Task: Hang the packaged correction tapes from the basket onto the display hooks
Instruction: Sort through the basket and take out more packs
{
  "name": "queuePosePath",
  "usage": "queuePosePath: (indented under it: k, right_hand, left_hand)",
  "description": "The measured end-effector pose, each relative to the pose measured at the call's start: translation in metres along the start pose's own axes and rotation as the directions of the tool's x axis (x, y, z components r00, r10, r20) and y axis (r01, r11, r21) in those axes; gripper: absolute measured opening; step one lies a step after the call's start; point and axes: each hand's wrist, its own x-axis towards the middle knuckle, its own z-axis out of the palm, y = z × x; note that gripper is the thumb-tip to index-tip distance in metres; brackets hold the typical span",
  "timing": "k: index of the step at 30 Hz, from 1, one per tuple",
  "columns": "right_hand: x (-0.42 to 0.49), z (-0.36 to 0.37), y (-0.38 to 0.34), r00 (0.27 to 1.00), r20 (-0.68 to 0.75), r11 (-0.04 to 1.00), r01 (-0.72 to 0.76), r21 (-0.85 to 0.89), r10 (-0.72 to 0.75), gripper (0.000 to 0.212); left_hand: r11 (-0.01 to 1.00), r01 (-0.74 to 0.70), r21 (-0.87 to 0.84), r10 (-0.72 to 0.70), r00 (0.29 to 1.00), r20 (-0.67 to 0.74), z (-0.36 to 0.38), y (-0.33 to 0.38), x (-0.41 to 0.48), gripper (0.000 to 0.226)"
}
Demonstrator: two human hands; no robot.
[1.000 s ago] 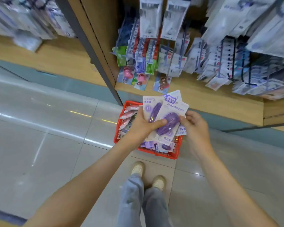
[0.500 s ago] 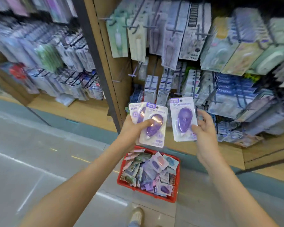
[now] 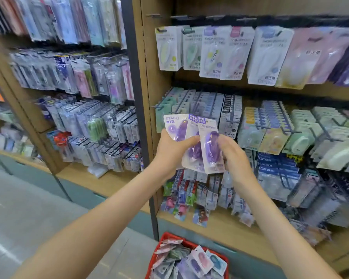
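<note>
While our left hand (image 3: pixel 169 152) clamps the fanned purple correction tape packs (image 3: pixel 179 127) at centre, our right hand (image 3: pixel 236 158) pinches the front pack (image 3: pixel 211 141); we should slide it free squarely, then thread its hole onto the display hooks (image 3: pixel 197 98) at twelve o'clock.

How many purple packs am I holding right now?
3: an upside-down pack leftmost and a middle pack in the left hand, a front pack held by the right hand. Others may be hidden behind.

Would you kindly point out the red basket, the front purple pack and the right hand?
red basket (image 3: pixel 164 237): head view, far left rim corner.
front purple pack (image 3: pixel 211 143): head view, purple blister.
right hand (image 3: pixel 234 156): head view, back of the hand.
</note>
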Motion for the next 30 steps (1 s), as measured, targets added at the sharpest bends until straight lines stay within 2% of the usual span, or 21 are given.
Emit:
queuePosePath:
  k: [3, 5, 9, 12, 13, 17, 21, 25, 27, 30]
  right_hand:
    - [0.023, -0.001, -0.020, 0.991, 0.053, 0.961, 0.131, -0.243, -0.121, 0.061]
    - [0.043, 0.001, -0.041, 0.977, 0.084, 0.913, 0.213, -0.347, -0.196, 0.075]
    - [0.088, 0.002, -0.099, 0.957, 0.036, 0.814, 0.264, -0.518, -0.287, 0.072]
    - [0.124, 0.001, -0.142, 0.914, -0.018, 0.729, 0.312, -0.609, -0.406, 0.072]
    - [0.136, 0.001, -0.156, 0.889, -0.033, 0.701, 0.337, -0.628, -0.456, 0.073]
    - [0.173, -0.008, -0.207, 0.788, -0.117, 0.622, 0.374, -0.688, -0.604, 0.074]
    - [0.207, -0.026, -0.250, 0.709, -0.212, 0.578, 0.325, -0.749, -0.673, 0.075]
    - [0.236, -0.042, -0.276, 0.596, -0.249, 0.503, 0.307, -0.808, -0.763, 0.073]
    - [0.247, -0.048, -0.285, 0.587, -0.244, 0.476, 0.279, -0.834, -0.772, 0.073]
    - [0.254, -0.055, -0.292, 0.634, -0.257, 0.490, 0.223, -0.843, -0.730, 0.071]
  left_hand:
    - [0.997, -0.059, 0.048, 0.058, 0.998, 0.028, 0.000, 0.026, 0.022, 0.031]
    - [0.994, -0.102, 0.048, 0.101, 0.995, 0.021, -0.001, 0.045, 0.043, 0.037]
    - [0.973, -0.224, 0.047, 0.221, 0.973, 0.070, -0.013, 0.091, 0.099, 0.040]
    - [0.953, -0.303, 0.016, 0.301, 0.950, 0.084, -0.020, 0.132, 0.140, 0.071]
    - [0.941, -0.339, -0.015, 0.339, 0.937, 0.083, -0.021, 0.143, 0.153, 0.075]
    - [0.885, -0.451, -0.115, 0.463, 0.878, 0.121, -0.019, 0.184, 0.198, 0.052]
    - [0.874, -0.442, -0.203, 0.468, 0.878, 0.101, -0.007, 0.209, 0.241, 0.074]
    - [0.859, -0.414, -0.302, 0.450, 0.891, 0.055, 0.009, 0.221, 0.266, 0.084]
    - [0.851, -0.406, -0.333, 0.444, 0.895, 0.044, 0.015, 0.225, 0.272, 0.082]
    - [0.833, -0.432, -0.345, 0.471, 0.881, 0.033, 0.023, 0.228, 0.275, 0.059]
